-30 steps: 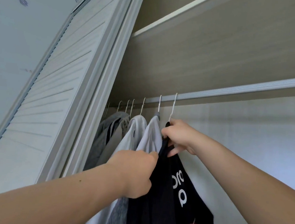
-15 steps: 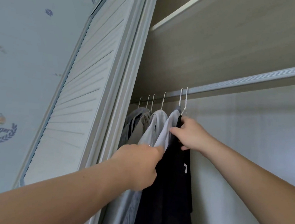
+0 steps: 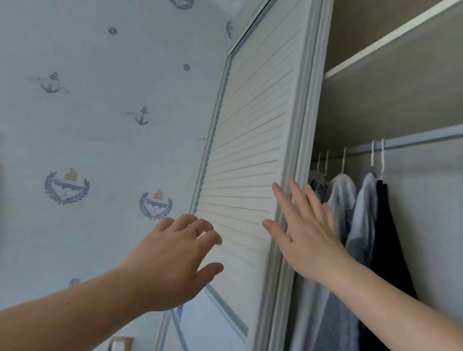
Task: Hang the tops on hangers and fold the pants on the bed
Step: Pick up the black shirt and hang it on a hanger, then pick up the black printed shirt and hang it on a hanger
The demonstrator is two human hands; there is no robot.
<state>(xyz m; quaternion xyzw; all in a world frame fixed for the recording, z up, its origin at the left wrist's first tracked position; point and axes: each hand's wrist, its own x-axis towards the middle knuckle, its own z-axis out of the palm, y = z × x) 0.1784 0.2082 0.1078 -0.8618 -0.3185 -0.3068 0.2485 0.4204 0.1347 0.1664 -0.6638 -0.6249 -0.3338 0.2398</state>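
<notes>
Several tops hang on white hangers from the wardrobe rail [image 3: 435, 137]. The rightmost is a black top [image 3: 387, 239], with a pale grey top [image 3: 364, 215] and a white one [image 3: 343, 193] to its left. My right hand [image 3: 301, 231] is spread flat with straight fingers over the edge of the louvred wardrobe door [image 3: 243, 159], in front of the hanging clothes. My left hand [image 3: 172, 259] reaches toward the same door lower down, fingers loosely extended and holding nothing. A ring shows on one finger.
A wall with anchor-patterned wallpaper [image 3: 90, 107] fills the left. A shelf [image 3: 405, 36] runs above the rail. A wall socket [image 3: 120, 347] sits low near the door frame. Open rail space lies right of the black top.
Both hands have let go of the black top and moved left to the louvred door. The view has swung left, and the black top now hangs free on the rail.
</notes>
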